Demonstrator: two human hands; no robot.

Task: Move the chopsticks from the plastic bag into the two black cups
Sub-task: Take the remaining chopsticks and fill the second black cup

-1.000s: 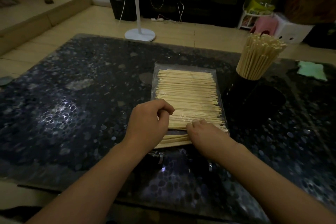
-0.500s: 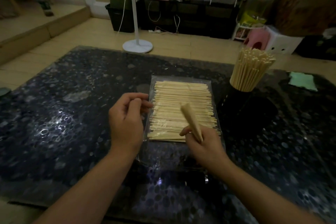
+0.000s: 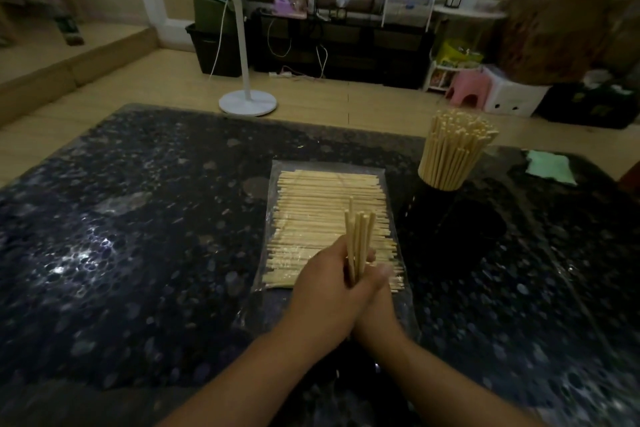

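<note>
A clear plastic bag [image 3: 393, 184] lies flat on the dark speckled table [image 3: 145, 236], filled with pale wooden chopsticks [image 3: 322, 198] laid sideways. Over its near end, my left hand [image 3: 322, 291] and my right hand [image 3: 374, 302] are pressed together around a small bundle of chopsticks [image 3: 358, 239] that stands upright. To the right of the bag, a black cup [image 3: 434, 204] is packed with upright chopsticks [image 3: 453, 152]. A second black cup [image 3: 467, 236] stands just in front of it, dark and hard to make out.
A green cloth [image 3: 549, 170] lies at the table's far right. Beyond the table on the wooden floor stand a white fan base [image 3: 247, 102], a pink stool [image 3: 467, 87] and low dark furniture.
My right hand pulled a small bundle of chopsticks off the bag and raised it upright. My left hand left the bag's edge and closed around the same bundle.
</note>
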